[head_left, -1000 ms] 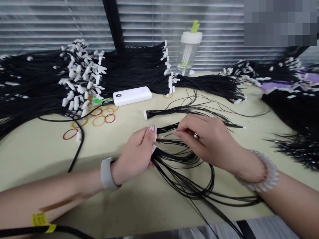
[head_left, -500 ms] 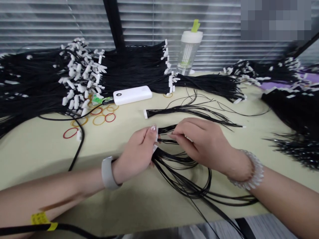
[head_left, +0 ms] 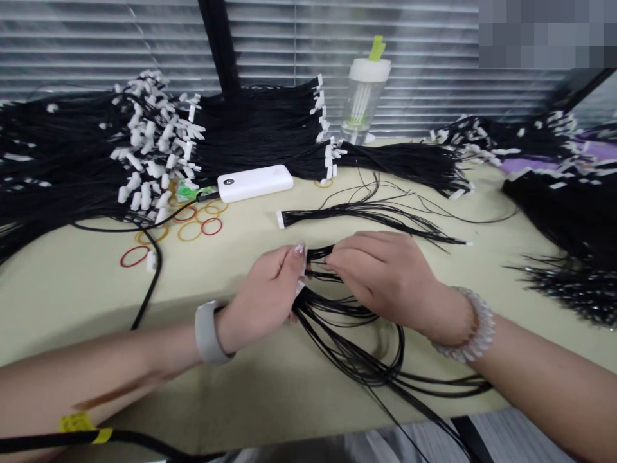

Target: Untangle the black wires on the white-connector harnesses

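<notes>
My left hand is closed on white connectors at the end of a black wire bundle, the thumb pressed on top. Just to its right, my right hand pinches a thin black wire close to the connectors; its fingertips partly hide that wire. The bundle's other wires loop below both hands and trail to the table's front edge. Behind the hands lies a separate wire harness with a white connector at its left end.
A white power bank with a black cable, rubber bands and large wire piles lie on the table. A bottle stands by the blinds. More wires lie at right.
My right hand has moved slightly left, bringing its fingertips closer to my left hand. My left hand keeps its hold on the connectors.
</notes>
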